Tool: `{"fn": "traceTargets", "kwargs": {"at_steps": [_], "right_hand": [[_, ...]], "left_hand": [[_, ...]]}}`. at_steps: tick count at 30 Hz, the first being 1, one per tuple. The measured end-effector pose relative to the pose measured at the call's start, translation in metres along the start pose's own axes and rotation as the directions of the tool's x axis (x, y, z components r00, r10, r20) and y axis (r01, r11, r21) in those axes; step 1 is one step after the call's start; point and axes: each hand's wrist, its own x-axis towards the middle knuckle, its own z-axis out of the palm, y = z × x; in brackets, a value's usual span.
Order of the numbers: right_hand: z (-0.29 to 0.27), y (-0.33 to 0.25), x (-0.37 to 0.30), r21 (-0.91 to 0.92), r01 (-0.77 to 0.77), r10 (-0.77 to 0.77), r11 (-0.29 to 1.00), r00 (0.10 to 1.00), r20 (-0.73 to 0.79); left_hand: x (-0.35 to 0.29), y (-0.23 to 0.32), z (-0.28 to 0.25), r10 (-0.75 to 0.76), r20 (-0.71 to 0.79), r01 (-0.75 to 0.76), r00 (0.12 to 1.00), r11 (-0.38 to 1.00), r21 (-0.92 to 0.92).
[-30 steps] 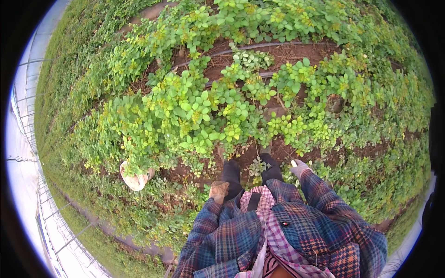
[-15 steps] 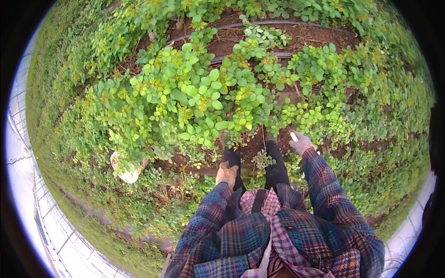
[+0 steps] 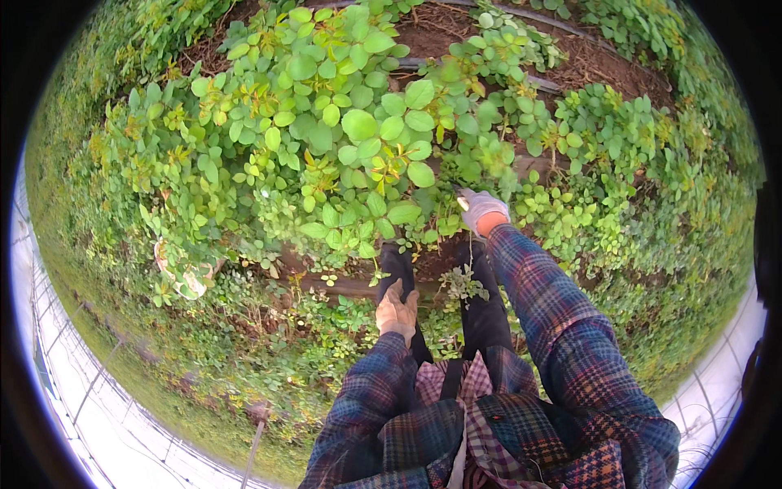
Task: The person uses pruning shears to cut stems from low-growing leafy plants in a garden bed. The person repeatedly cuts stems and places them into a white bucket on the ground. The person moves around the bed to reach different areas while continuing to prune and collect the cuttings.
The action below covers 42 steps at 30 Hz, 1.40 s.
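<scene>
My right hand [image 3: 485,210], in a pale glove, reaches forward among the leafy stems just right of the middle. Its fingers are closed round a small white-handled tool [image 3: 463,201]; a short dark tip shows beyond it, and the rest is hidden by the hand. Close to that tip are the leaves of a bushy green plant [image 3: 366,147] with yellowish young shoots. My left hand [image 3: 397,311], in a tan glove, hangs low by my left leg [image 3: 397,265], fingers partly apart and holding nothing visible. Between my legs stands a thin stem with a pale, wilted-looking leaf cluster [image 3: 462,284].
A whitish rounded thing [image 3: 189,281], partly covered by leaves, lies at the left. Dark hoses [image 3: 562,24] cross brown soil beyond the plants. A wooden-looking board [image 3: 350,287] runs near my feet. A thin post [image 3: 254,444] rises at lower left; dense foliage surrounds me.
My right hand has moved left and forward with the white-handled tool, into the leaves. The left hand stays by my leg, fingers a little more spread. The whole view has shifted somewhat.
</scene>
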Motion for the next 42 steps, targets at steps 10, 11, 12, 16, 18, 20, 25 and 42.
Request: {"fn": "traceTargets", "kwargs": {"at_steps": [10, 11, 12, 16, 18, 20, 25, 42], "right_hand": [[-0.013, 0.033, -0.018, 0.229, 0.296, -0.27, 0.927, 0.953, -0.138], [-0.013, 0.036, -0.025, 0.316, 0.29, -0.254, 0.903, 0.956, -0.148], [-0.013, 0.037, -0.029, 0.386, 0.303, -0.246, 0.872, 0.95, -0.191], [-0.014, 0.039, -0.024, 0.456, 0.216, -0.139, 0.864, 0.971, -0.197], [-0.015, 0.034, -0.009, 0.353, 0.199, -0.166, 0.914, 0.979, -0.121], [-0.011, 0.022, 0.009, 0.318, 0.195, -0.178, 0.928, 0.981, -0.08], [0.011, -0.001, 0.06, 0.103, 0.194, -0.188, 0.976, 0.98, -0.062], [0.028, -0.016, 0.101, -0.482, 0.04, -0.057, 0.875, 0.998, -0.021]], "left_hand": [[-0.014, 0.011, 0.0, -0.003, 0.096, -0.053, 0.995, 0.815, 0.578], [-0.011, 0.012, 0.001, -0.005, 0.109, -0.062, 0.994, 0.796, 0.602], [-0.008, 0.013, 0.002, -0.046, 0.125, -0.045, 0.991, 0.767, 0.64], [0.002, 0.014, 0.003, -0.064, 0.123, -0.038, 0.99, 0.727, 0.685], [0.005, 0.014, 0.003, -0.072, 0.114, -0.028, 0.991, 0.718, 0.696], [0.007, 0.014, 0.003, -0.06, 0.1, -0.025, 0.993, 0.727, 0.686], [0.009, 0.011, 0.003, -0.057, 0.063, 0.001, 0.996, 0.748, 0.664], [0.006, -0.001, -0.007, -0.008, -0.007, 0.011, 1.0, 0.825, 0.565]]}}
